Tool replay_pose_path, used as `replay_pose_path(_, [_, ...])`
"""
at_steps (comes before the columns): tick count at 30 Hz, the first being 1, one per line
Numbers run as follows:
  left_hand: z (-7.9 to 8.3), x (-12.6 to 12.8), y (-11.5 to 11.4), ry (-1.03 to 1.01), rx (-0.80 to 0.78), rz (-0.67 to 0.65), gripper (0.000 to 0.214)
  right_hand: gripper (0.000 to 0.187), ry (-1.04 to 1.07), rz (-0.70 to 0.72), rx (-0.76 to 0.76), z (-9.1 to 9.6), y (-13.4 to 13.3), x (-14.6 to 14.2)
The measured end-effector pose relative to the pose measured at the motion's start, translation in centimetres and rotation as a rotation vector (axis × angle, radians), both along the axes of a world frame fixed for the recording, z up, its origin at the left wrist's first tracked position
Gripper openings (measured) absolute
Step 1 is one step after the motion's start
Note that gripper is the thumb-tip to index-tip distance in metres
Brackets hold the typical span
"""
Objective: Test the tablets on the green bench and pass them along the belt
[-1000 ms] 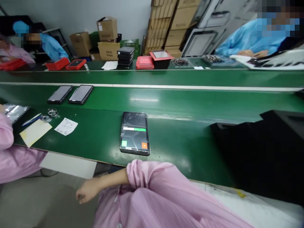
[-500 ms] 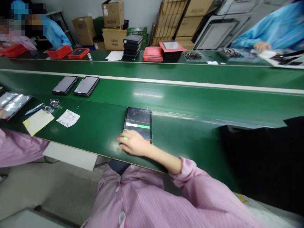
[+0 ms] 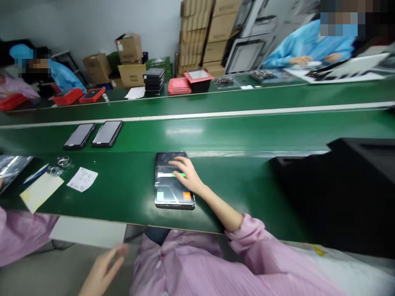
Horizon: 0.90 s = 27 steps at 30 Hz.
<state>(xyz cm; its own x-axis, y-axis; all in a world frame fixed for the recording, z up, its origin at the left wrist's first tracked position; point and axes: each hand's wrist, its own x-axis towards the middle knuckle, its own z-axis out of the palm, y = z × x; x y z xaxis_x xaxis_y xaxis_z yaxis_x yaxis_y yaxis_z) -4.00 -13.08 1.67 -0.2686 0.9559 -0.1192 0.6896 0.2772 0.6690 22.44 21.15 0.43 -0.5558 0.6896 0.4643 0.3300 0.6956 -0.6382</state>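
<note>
A black tablet (image 3: 171, 191) lies flat on the green bench in front of me. Its screen is lit, showing a white and green bar and small green and orange squares near its lower edge. Over the upper right part of that screen is my right hand (image 3: 191, 177), fingers spread and holding nothing; whether a fingertip touches the glass I cannot tell. My left hand (image 3: 105, 267) is low at the left, off the bench and a little blurred. Its fingers are apart with nothing in them.
Two tablets (image 3: 107, 133) lie left on the conveyor strip. Nearer are a handwritten note (image 3: 82, 179), a yellowish paper (image 3: 42, 191), a pen and clear rings. A large black case (image 3: 333, 197) stands right. Co-workers sit across and at left; cartons (image 3: 131, 75) are behind.
My right hand has moved from the tablet's lower left up over its upper right, uncovering the lower screen. My left hand has come into view at the bottom. The camera has tilted.
</note>
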Motion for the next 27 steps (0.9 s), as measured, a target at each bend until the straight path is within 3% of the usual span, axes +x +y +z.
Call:
replay_pose_path(2, [-1.1, 0.0, 7.6, -0.132, 0.104, -0.113, 0.052, 0.041, 0.248, -0.293, -0.231, -1.9, 2.3, 0.6])
replay_pose_path(3, [-1.6, 0.6, 11.4, -0.171, 0.182, -0.127, 0.072, 0.04, 0.334, -0.377, -0.338, -2.9, 3.4, 0.8])
replay_pose_path(5, [-2.7, 2.7, 17.6, -0.251, 0.255, -0.17, 0.118, 0.037, 0.425, -0.439, -0.479, -4.5, 5.0, 1.2])
replay_pose_path(7, [-3.9, 4.9, 21.2, -0.283, 0.227, -0.24, 0.14, 0.035, 0.45, -0.435, -0.532, -5.6, 5.9, 1.4])
replay_pose_path(9, [-5.3, 6.2, 22.3, -0.282, 0.216, -0.261, 0.15, 0.032, 0.456, -0.429, -0.552, -6.1, 6.3, 1.6])
replay_pose_path(14, [-7.6, 5.8, 20.8, -0.272, 0.267, -0.306, 0.153, 0.027, 0.448, -0.423, -0.593, -6.3, 6.5, 2.0])
replay_pose_path(22, [-8.5, 5.4, 20.7, -0.024, 0.318, -0.275, 0.149, 0.022, 0.437, -0.463, -0.645, -5.1, 6.2, 1.3])
replay_pose_path(27, [-8.7, 5.0, 21.7, 0.037, 0.359, -0.205, 0.127, 0.017, 0.492, -0.491, -0.7, -3.2, 5.9, 0.6])
